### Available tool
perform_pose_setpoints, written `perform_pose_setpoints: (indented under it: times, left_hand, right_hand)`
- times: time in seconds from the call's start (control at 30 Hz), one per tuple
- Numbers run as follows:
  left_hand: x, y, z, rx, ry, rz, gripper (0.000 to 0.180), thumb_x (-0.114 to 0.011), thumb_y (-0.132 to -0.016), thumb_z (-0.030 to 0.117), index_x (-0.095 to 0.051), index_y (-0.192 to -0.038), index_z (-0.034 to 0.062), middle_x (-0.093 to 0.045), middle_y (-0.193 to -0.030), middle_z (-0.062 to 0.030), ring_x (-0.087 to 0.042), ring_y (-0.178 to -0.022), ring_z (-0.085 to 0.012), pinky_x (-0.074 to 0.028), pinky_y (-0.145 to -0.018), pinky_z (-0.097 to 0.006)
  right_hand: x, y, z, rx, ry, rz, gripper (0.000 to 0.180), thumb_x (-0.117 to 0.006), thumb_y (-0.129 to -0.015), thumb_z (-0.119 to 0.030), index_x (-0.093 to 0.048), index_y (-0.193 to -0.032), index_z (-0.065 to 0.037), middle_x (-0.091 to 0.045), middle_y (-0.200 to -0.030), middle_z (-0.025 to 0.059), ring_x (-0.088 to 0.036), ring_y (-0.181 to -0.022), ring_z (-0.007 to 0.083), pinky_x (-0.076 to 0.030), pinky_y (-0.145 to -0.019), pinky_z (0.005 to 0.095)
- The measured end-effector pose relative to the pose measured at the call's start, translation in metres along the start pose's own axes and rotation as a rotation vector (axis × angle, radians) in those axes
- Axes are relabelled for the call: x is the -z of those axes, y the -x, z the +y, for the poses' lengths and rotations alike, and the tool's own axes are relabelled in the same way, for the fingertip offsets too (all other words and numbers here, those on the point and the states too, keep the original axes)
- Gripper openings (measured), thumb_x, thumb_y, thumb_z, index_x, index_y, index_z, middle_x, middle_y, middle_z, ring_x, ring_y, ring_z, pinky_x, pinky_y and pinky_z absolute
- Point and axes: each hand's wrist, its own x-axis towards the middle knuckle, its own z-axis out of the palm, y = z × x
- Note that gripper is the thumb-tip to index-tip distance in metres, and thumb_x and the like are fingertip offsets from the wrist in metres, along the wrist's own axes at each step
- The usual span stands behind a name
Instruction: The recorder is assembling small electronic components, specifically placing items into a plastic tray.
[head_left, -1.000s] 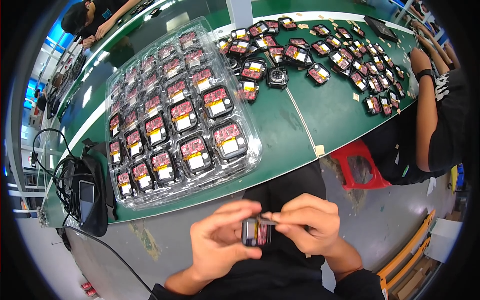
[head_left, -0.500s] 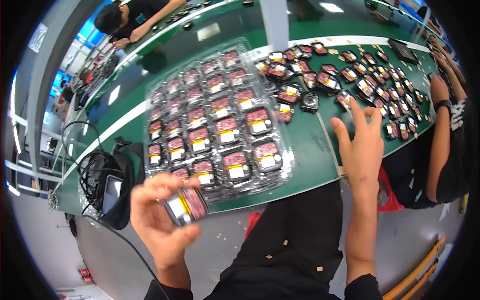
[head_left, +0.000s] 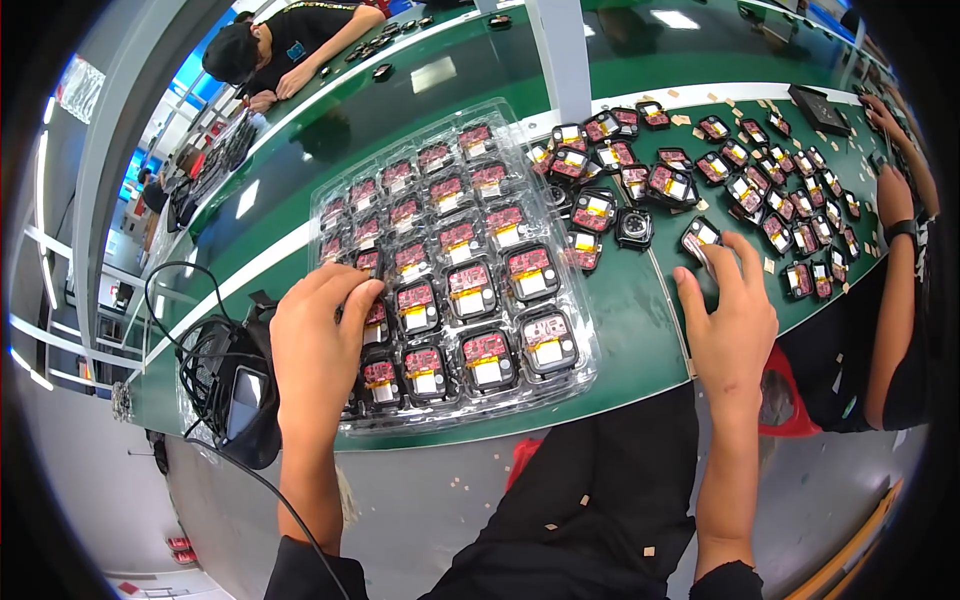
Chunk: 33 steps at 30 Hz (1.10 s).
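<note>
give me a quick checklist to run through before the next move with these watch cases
1. Right hand closed on the loose watch case: not ok, thumb and fingers spread.
2. Left hand holding a unit at the tray: cannot tell, grasp hidden.
3. Clear tray resting on the green table: ok.
4. Black cable clear of the left sleeve: cannot tell, they overlap in view.
5. Co-worker's hand apart from the right hand: ok.

Green table, grey floor

A pale post [head_left: 562, 55] rises at the far edge of the green table [head_left: 635, 325]; a red stool [head_left: 798, 398] stands by its near edge, on grey floor [head_left: 430, 520]. Bright tube lights [head_left: 42, 170] glow beyond the left end.
</note>
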Motion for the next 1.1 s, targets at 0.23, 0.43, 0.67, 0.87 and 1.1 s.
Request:
perform_pose_setpoints:
  times: [0.23, 0.43, 0.67, 0.87, 1.1]
  left_hand:
    - [-0.003, 0.009, 0.004, -0.125, -0.230, 0.027, 0.016, -0.070, -0.092, 0.012, -0.074, -0.099, -0.0024, -0.072, -0.104, -0.0145, -0.066, -0.093, -0.0349, -0.052, -0.086, -0.042]
    - [-0.001, -0.002, -0.016, -0.113, 0.003, -0.007, 0.013, -0.067, -0.092, 0.004, -0.071, -0.103, -0.0021, -0.071, -0.106, -0.0155, -0.068, -0.091, -0.0376, -0.054, -0.082, -0.041]
    - [0.003, -0.008, -0.009, -0.035, 0.021, -0.079, 0.010, -0.068, -0.090, -0.001, -0.069, -0.099, -0.0044, -0.071, -0.100, -0.0186, -0.069, -0.087, -0.0366, -0.053, -0.078, -0.039]
    - [0.004, -0.014, -0.016, -0.071, 0.007, -0.125, 0.009, -0.068, -0.090, 0.000, -0.066, -0.097, -0.0038, -0.068, -0.096, -0.0174, -0.066, -0.080, -0.0362, -0.054, -0.074, -0.038]
    - [0.009, -0.024, -0.022, -0.081, 0.031, -0.197, 0.011, -0.073, -0.087, 0.003, -0.068, -0.095, -0.0037, -0.070, -0.104, -0.0180, -0.068, -0.091, -0.0355, -0.056, -0.076, -0.039]
  right_hand:
    - [0.001, 0.001, 0.003, -0.012, -0.054, 0.009, 0.023, -0.080, -0.088, -0.021, -0.071, -0.106, -0.010, -0.069, -0.123, 0.0068, -0.074, -0.078, 0.0295, -0.056, -0.067, 0.0409]
    - [0.001, 0.001, 0.000, -0.020, -0.126, 0.008, 0.020, -0.079, -0.087, -0.017, -0.071, -0.104, -0.009, -0.070, -0.121, 0.0059, -0.075, -0.083, 0.0290, -0.056, -0.069, 0.0407]
    - [0.001, 0.002, 0.003, 0.010, -0.127, 0.033, 0.019, -0.079, -0.087, -0.016, -0.071, -0.103, -0.009, -0.071, -0.120, 0.0056, -0.075, -0.084, 0.0303, -0.056, -0.070, 0.0410]
    - [0.002, 0.000, 0.002, -0.001, -0.172, 0.022, 0.019, -0.080, -0.086, -0.016, -0.072, -0.101, -0.008, -0.073, -0.117, 0.0070, -0.074, -0.082, 0.0306, -0.056, -0.070, 0.0403]
    - [0.004, 0.002, 0.000, 0.004, -0.191, 0.004, 0.018, -0.080, -0.085, -0.017, -0.073, -0.100, -0.008, -0.073, -0.119, 0.0077, -0.073, -0.079, 0.0301, -0.056, -0.070, 0.0394]
